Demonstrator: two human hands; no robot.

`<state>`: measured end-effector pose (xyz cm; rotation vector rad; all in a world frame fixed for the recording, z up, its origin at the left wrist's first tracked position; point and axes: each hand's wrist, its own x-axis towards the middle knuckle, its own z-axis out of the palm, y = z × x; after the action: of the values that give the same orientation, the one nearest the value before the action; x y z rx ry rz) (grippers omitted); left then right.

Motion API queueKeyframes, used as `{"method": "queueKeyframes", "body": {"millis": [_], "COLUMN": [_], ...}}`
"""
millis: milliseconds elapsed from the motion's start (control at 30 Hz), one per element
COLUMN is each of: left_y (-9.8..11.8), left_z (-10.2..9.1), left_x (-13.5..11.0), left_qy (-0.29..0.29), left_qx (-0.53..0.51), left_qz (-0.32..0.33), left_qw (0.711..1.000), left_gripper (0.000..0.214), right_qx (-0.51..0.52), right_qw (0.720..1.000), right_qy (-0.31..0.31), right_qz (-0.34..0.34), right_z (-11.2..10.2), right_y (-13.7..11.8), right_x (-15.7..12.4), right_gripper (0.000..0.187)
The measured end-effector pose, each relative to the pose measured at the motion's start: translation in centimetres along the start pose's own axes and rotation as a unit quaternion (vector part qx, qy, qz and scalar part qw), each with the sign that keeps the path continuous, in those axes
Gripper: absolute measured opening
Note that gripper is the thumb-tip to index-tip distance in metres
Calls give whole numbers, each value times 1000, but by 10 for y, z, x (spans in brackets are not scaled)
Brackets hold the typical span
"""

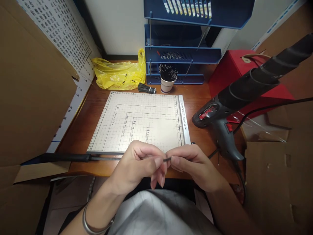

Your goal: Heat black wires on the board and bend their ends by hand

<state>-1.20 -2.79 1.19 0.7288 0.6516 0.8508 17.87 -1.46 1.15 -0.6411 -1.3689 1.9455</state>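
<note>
Just above my lap, my left hand [144, 163] and my right hand [192, 163] meet with their fingertips close together. Between them shows a short, thin black piece [167, 159], like a bit of wire or tubing. Thumb and forefinger of each hand pinch one end of it, so both ends are hidden. Behind the hands lies a paper cutter [158, 130] with a gridded cream board; its black-handled blade arm [73, 158] runs along the near edge. At the board's far edge rest a bundle of black wires [146, 88] and a paper cup [167, 85] packed with similar wires.
A dark heat gun [227, 98] stands tilted at the right, with its cable trailing. Behind it is a red box [225, 70]. Blue shelves [183, 54] and a yellow plastic bag [119, 73] line the back. Cardboard [31, 81] walls the left side.
</note>
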Motion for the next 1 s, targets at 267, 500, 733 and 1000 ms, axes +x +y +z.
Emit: {"method": "queueKeyframes", "body": {"millis": [267,500,733,1000], "left_y": [-9,-11,-9,-7], "left_z": [5,5,10,8], "left_x": [2,5,7,-1], "left_qy": [7,43,97,85], "left_qx": [-91,-124,-89,33], "left_qz": [-32,-47,-44,-17], "left_qw": [995,990,990,996], "left_gripper": [31,28,26,22], "right_qx": [98,-70,-385,-523], "right_qw": [995,995,917,824], "right_qy": [5,63,106,146], "right_qz": [28,17,-13,-161], "right_z": [-3,6,18,8], "right_y": [14,8,4,17], "right_x": [-2,-9,-13,-9], "right_gripper": [26,28,32,23]}}
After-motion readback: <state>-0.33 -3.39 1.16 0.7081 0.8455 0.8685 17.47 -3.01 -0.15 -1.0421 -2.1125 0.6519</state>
